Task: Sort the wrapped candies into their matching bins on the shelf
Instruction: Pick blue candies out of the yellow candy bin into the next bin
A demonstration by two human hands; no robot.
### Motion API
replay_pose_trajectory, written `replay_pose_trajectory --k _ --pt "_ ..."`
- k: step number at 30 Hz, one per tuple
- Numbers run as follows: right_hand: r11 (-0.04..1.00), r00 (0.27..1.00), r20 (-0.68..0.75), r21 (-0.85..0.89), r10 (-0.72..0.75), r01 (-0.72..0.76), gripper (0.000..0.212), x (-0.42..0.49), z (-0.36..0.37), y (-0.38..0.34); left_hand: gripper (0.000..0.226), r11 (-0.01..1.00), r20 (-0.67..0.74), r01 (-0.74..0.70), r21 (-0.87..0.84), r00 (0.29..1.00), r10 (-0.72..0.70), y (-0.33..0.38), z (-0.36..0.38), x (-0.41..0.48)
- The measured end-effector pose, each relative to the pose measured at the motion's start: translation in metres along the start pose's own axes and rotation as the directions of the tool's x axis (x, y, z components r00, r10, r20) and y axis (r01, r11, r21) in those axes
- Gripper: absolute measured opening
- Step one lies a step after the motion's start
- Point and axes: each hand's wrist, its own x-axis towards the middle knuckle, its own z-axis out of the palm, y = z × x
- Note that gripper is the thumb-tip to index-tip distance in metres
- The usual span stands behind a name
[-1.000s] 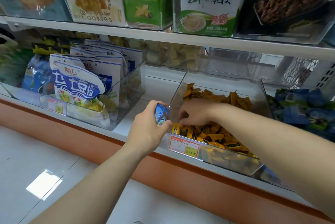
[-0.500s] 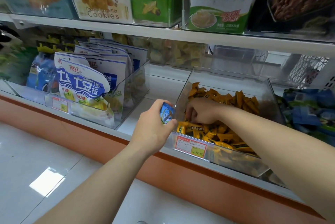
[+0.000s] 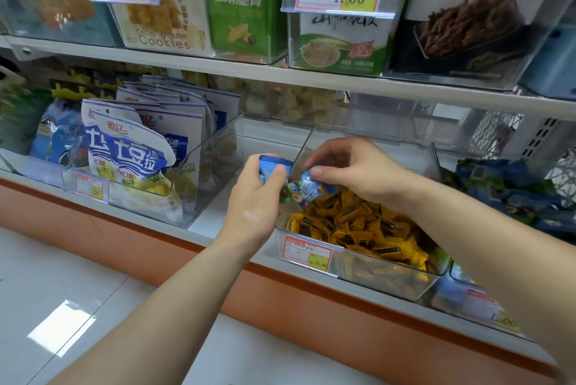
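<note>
At the shelf's [image 3: 208, 220] front edge, over the clear bin [image 3: 371, 275] of yellow candies [image 3: 358, 224]: left hand [image 3: 255, 204] grips a blue candy [image 3: 271, 163]; right hand [image 3: 352, 169] pinches a second blue candy [image 3: 308, 190] between thumb and fingers, just above the yellow ones.

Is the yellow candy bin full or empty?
Partly full: yellow candies cover the clear bin's floor; its back wall shows bare above them.

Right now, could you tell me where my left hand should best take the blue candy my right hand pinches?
Grip the blue candy by its free lower end: the right hand pinches its top edge above the yellow candies. Probably come from the left, over the clear side wall of the bin; the left hand holds a second candy.
</note>
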Motion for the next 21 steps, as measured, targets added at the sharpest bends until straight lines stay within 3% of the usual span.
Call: replay_pose_trajectory --k 4,11,15,17,21 --pt "0.998 1.0 0.005 -0.065 0.017 -0.017 0.006 0.001 0.002 -0.011 0.021 0.999 0.012 0.014 0.048 1.0 -0.015 0.0 0.0 0.0" --pt "0.983 0.993 0.12 -0.18 0.0 0.022 0.009 0.009 -0.003 -0.02 0.035 0.996 -0.034 0.07 0.051 0.997 -0.068 -0.005 -0.009 0.005" --pt "0.997 0.977 0.213 -0.066 -0.019 0.033 0.009 0.012 0.002 -0.022 0.056 0.996 0.152 0.092 -0.02 0.984 -0.088 -0.003 -0.011 0.002" --pt "0.999 0.986 0.162 -0.016 -0.048 0.051 0.006 0.016 0.011 -0.021 0.048 0.999 0.213 0.023 0.042 0.976 -0.032 -0.008 -0.009 -0.001" --pt "0.994 0.997 -0.059 0.103 0.053 -0.046 0.006 0.028 0.015 -0.003 0.021 0.969 0.095 -0.07 0.236 0.994 0.049 -0.017 -0.02 0.003"
